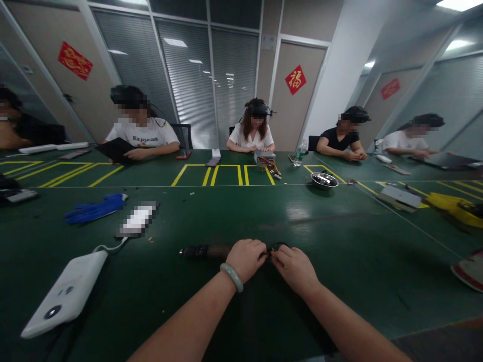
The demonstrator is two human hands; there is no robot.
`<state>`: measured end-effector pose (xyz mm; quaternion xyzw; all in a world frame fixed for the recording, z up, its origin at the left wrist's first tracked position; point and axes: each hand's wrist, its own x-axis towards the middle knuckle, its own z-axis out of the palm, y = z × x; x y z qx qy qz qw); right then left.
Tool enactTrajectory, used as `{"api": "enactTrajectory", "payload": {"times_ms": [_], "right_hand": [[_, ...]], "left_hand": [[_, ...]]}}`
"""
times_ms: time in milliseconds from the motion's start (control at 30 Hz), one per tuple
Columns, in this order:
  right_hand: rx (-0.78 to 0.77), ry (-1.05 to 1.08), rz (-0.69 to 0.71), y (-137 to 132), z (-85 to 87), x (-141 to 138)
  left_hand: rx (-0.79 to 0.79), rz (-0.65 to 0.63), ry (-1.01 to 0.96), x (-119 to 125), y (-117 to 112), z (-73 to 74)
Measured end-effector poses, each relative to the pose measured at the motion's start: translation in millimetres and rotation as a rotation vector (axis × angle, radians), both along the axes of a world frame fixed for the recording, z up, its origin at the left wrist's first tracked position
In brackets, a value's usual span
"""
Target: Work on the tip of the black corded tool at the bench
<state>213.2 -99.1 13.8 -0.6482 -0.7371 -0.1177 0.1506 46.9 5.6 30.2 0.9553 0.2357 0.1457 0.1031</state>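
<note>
Lying on the dark green tabletop (188,317), a long, dark, strap-like item (217,252) with a black banded end is seen centrally at the near side, its length running left to right and partly covered by the hands. By the left hand (246,257), with a smooth, pale green bangle (232,277) worn at the wrist, the item is gripped near its right part, the fingers curled and drawn together. By the right hand (296,269), a small dark part of it is pinched between thumb and fingertips, just beside the left fingertips. The shape of the pinched part is hidden, and how firmly it is held cannot be told. Just behind the right fingers, a dark curved piece (279,246) is partly visible; whether it is joined to the item cannot be told.

To the left, a white, rounded, slab-shaped device (66,296) is joined by a white cable (110,247) to a phone (136,220) with a blurred screen. Beyond the phone, a blue fabric glove (96,208) is laid flat. Farther off, a shiny, round metal bowl (324,181) and an upright, clear plastic bottle (301,153) are seen, and a grey box (265,158) with coloured wires is touched by a co-worker (251,136) seated opposite.
</note>
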Motion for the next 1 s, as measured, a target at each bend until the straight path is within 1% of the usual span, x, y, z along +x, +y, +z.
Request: {"api": "enactTrajectory", "payload": {"times_ms": [167, 367, 500, 667, 733, 867, 1000], "right_hand": [[0.008, -0.004, 0.007, 3, -2.2, 2], [0.019, -0.086, 0.082, 10, -3.3, 7], [0.015, -0.143, 0.118, 15, -2.0, 11], [0.003, -0.117, 0.198, 23, -5.0, 15], [-0.036, -0.129, 0.2, 26, -6.4, 15], [-0.082, -0.209, 0.15, 28, -7.4, 11], [-0.062, -0.258, 0.148, 29, -6.9, 8]], "left_hand": [[0.005, -0.002, -0.012, 1, -2, 0.4], [0.035, -0.009, -0.011, 2, -2, -1.3], [0.035, 0.01, -0.003, 1, -3, -1.5], [0.021, 0.011, -0.011, 0, -3, -1.0], [0.02, 0.019, -0.004, 0, -3, -1.6], [0.017, 0.043, -0.012, 0, -5, -3.7], [0.043, -0.002, -0.139, -1, -12, -2.2]]}}
